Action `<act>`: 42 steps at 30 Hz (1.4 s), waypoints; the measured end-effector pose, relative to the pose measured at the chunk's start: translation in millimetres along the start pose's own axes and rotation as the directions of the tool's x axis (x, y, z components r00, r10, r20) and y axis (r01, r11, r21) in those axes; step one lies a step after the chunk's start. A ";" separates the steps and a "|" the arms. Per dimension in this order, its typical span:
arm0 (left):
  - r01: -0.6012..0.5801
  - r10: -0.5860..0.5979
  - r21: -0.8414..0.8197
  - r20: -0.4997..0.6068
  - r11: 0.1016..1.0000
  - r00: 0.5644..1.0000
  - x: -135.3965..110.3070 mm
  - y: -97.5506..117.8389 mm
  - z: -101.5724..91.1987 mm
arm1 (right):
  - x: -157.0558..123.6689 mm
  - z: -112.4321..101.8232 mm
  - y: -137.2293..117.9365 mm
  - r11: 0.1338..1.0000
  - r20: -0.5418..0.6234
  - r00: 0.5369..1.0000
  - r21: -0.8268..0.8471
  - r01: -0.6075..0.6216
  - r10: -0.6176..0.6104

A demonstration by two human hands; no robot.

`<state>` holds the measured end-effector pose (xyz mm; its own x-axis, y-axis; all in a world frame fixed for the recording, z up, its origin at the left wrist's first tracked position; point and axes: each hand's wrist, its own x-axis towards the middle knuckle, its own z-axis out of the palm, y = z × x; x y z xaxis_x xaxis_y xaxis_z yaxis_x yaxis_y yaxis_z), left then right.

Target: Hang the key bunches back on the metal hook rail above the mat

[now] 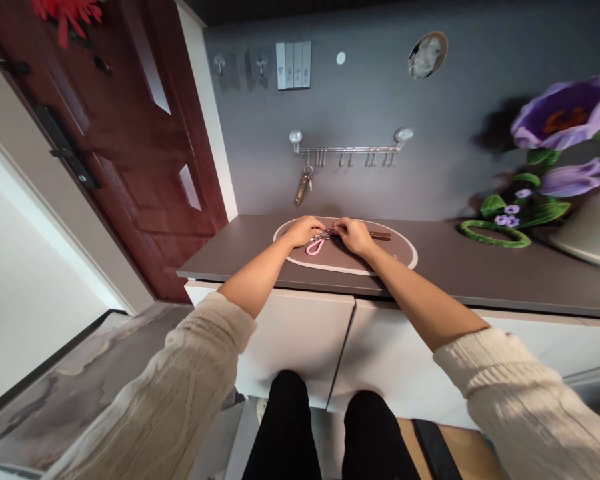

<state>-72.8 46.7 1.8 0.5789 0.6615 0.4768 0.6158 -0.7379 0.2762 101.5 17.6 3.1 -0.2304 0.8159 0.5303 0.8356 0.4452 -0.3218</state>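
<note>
- Left hand (305, 231) and right hand (353, 235), fingers drawn in narrow, hold the key bunch (323, 235) at the oval mat (345, 259) on the table (445, 267).
- Lettering on the hanging brown fob (301, 190) and white wall strips (294, 65): too small to read.
- Pink loop (322, 244) beside the left hand; brown strap (381, 236) beyond the right.
- Hook rail (347, 150) behind; purple flower (535, 121) and green ring (500, 243) well to the right.

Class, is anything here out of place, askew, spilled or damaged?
Nothing plainly stands out. The oval mat lies flat on the counter, with no spill visible, and a keychain hangs from the hook rack. The left hand and right hand partly hide the metal items beside the pink loop, so damage there can't be ruled out.
</note>
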 end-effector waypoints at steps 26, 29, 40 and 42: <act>0.148 -0.328 -0.656 -0.160 0.740 0.931 2.8 10.9 -10.3 | -1.4 0.2 -7.8 0.962 -0.108 0.987 0.232 0.142 -0.120; 0.131 -0.352 -0.730 -0.158 0.671 0.922 3.2 13.7 -11.4 | -2.8 -1.2 -11.2 0.942 -0.122 0.986 0.304 0.145 -0.112; 0.154 -0.369 -0.813 -0.080 0.562 0.926 1.3 19.8 -10.1 | -3.6 -3.0 -14.8 0.892 -0.160 0.986 0.439 0.105 -0.038; 0.163 -0.379 -0.807 -0.080 0.567 0.922 0.9 21.2 -10.6 | -2.5 -2.7 -13.0 0.881 -0.151 0.988 0.466 0.084 -0.015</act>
<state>-64.8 30.2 17.0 0.2572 0.8790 0.4015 0.0119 -0.4183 0.9082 92.5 8.7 8.0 -0.1648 0.7442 0.6473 0.4845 0.6327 -0.6041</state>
